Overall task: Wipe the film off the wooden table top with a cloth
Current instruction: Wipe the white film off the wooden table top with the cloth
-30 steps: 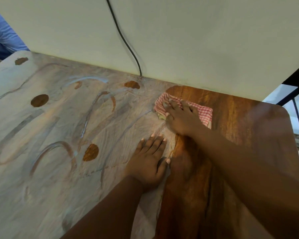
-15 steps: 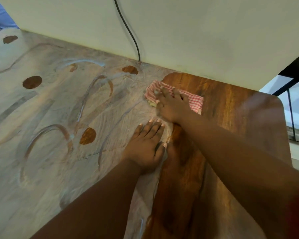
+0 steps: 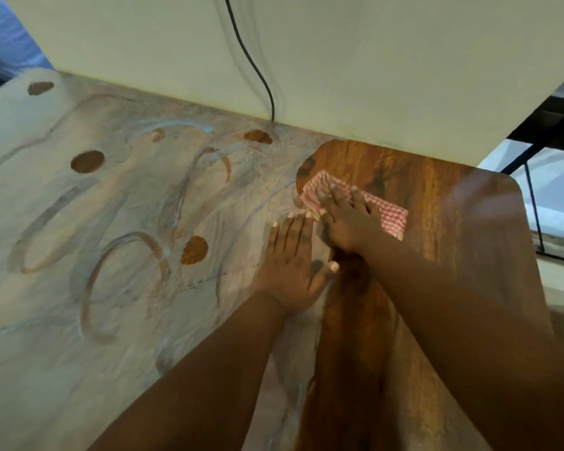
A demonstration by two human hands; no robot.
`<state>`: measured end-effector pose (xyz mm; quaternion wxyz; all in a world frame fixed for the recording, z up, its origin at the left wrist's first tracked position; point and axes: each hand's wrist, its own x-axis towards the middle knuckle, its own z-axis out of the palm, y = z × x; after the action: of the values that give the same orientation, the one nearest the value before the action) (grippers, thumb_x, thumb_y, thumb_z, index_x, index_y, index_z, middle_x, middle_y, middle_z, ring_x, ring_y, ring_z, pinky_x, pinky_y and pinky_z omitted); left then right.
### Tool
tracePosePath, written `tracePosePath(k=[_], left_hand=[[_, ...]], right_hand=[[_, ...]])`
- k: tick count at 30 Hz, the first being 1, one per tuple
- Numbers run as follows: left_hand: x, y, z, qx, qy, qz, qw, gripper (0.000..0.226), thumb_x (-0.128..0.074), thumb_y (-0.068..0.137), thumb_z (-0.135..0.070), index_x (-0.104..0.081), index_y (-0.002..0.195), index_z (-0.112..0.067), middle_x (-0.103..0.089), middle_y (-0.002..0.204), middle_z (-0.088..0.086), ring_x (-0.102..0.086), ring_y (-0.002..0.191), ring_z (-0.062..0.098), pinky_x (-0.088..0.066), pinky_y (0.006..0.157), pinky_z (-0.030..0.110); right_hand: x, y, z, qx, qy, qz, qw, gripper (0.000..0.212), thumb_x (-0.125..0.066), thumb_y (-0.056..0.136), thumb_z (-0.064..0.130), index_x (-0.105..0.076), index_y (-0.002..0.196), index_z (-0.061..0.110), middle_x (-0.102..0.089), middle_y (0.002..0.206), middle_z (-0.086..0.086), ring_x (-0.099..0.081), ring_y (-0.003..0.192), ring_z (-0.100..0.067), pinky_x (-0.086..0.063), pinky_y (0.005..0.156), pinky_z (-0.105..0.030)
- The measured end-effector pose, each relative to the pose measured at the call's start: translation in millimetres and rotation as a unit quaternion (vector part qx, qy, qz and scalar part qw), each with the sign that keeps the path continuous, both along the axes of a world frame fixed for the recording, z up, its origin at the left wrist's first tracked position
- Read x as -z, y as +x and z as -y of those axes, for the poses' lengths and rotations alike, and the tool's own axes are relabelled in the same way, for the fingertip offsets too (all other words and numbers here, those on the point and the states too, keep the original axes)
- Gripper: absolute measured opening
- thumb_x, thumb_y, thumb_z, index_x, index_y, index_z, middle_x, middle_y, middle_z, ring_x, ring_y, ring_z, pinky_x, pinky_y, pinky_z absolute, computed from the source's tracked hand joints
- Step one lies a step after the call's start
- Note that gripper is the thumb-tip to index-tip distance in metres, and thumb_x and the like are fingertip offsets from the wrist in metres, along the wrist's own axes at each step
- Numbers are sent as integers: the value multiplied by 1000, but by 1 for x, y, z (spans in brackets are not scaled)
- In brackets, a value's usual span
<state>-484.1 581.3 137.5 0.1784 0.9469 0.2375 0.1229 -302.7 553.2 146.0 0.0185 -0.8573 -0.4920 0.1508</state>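
Note:
A red-and-white checked cloth (image 3: 388,216) lies on the wooden table top (image 3: 443,203), near the far edge by the wall. My right hand (image 3: 349,219) presses flat on the cloth's left part, fingers spread over it. My left hand (image 3: 290,265) lies flat and open on the table just left of it, fingertips almost touching the right hand. A pale whitish film (image 3: 95,288) with swirls and bare brown spots covers the left and middle of the table. The right part shows clean dark wood, with a rounded wiped patch above the cloth.
A cream wall (image 3: 372,60) rises right behind the table, with a black cable (image 3: 258,70) running down it to the table edge. Someone's blue sleeve (image 3: 4,43) shows at the far left. A dark frame and pale floor (image 3: 554,190) lie beyond the table's right corner.
My right hand has slid the cloth nearer along the film's edge, leaving a rounded patch of bare wood above it. My left hand stays flat in the same place.

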Motion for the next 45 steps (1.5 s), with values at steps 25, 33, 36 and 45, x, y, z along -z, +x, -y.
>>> tracePosePath(k=[25, 33, 36, 45], left_hand=[[8, -57, -65, 62, 17, -121, 991, 100, 3, 79, -81, 9, 151, -12, 11, 160, 3, 23, 142, 11, 19, 115, 35], [7, -60, -64, 76, -12, -84, 994, 103, -5, 80, -81, 0, 153, -8, 1, 161, 9, 8, 148, 17, 12, 118, 38], [7, -63, -66, 88, -40, -71, 993, 107, -4, 78, -85, 2, 153, -9, 3, 161, 7, 8, 147, 16, 12, 118, 37], [6, -61, -66, 75, -37, -84, 993, 105, -4, 79, -82, 0, 153, -7, -3, 161, 11, 2, 148, 17, 10, 118, 33]], right_hand=[[-7, -81, 111, -72, -31, -10, 997, 47, -2, 93, 60, 20, 135, 60, 16, 154, 19, 16, 144, -20, 1, 111, -44], [-4, -151, 71, -53, -10, 3, 999, 59, -8, 94, 54, 5, 149, 38, 8, 160, 2, 17, 143, -30, 12, 110, -46], [0, -189, 134, -103, -10, -19, 994, 53, -2, 94, 55, 7, 146, 46, 16, 154, 12, 26, 139, -24, 21, 107, -40], [-10, -162, 98, 15, -40, -8, 999, 55, -8, 95, 54, 10, 146, 45, 11, 159, 6, 19, 143, -29, 7, 112, -51]])
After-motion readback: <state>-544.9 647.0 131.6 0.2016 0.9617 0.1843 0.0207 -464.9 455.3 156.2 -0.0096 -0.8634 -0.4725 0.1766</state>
